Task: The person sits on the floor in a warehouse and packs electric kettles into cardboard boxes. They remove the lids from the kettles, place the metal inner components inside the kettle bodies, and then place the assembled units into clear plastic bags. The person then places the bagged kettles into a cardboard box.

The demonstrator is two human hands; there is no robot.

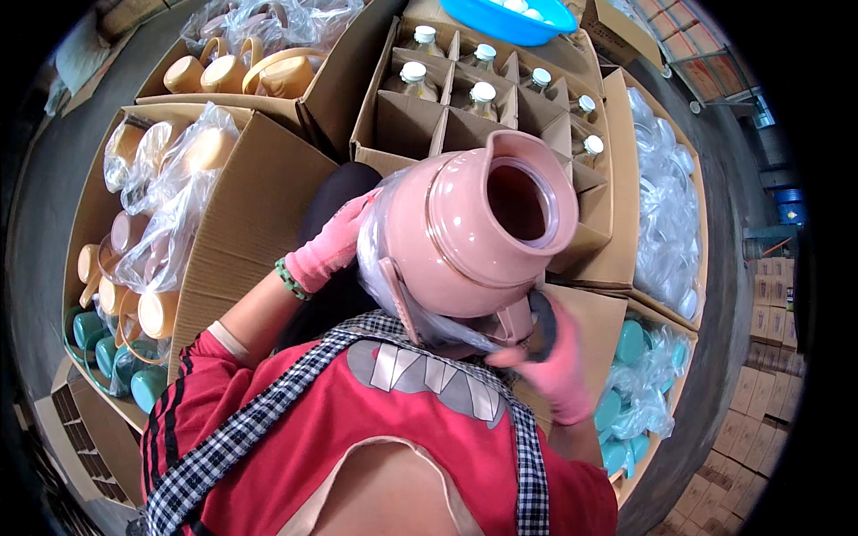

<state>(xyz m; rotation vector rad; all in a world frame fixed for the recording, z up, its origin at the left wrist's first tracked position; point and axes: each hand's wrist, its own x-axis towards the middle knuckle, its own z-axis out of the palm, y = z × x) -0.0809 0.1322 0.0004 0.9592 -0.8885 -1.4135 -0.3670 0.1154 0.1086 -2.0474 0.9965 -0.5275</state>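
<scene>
A glossy pink vacuum jug (pixel 460 228) lies tilted in front of my body, its open mouth toward the upper right. Clear plastic film (pixel 371 255) wraps its lower part. My left hand (pixel 335 241), in a pink glove, is closed on the film-covered lower end and holds the jug. Beside the jug's lower right side is my right hand (pixel 561 362), also gloved and slightly blurred. Its fingers curl round a dark, curved, ring-like piece (pixel 542 329), close to the jug's pink handle (pixel 514 320). What this dark piece is cannot be made out.
A divided carton (pixel 435 125) with white-capped glass bottles stands ahead, a blue basin (pixel 509 25) behind it. Cartons at left (pixel 228 214) hold peach, pink and teal parts in plastic. At right are a carton of clear-wrapped pieces (pixel 666 205) and one of teal parts (pixel 630 402).
</scene>
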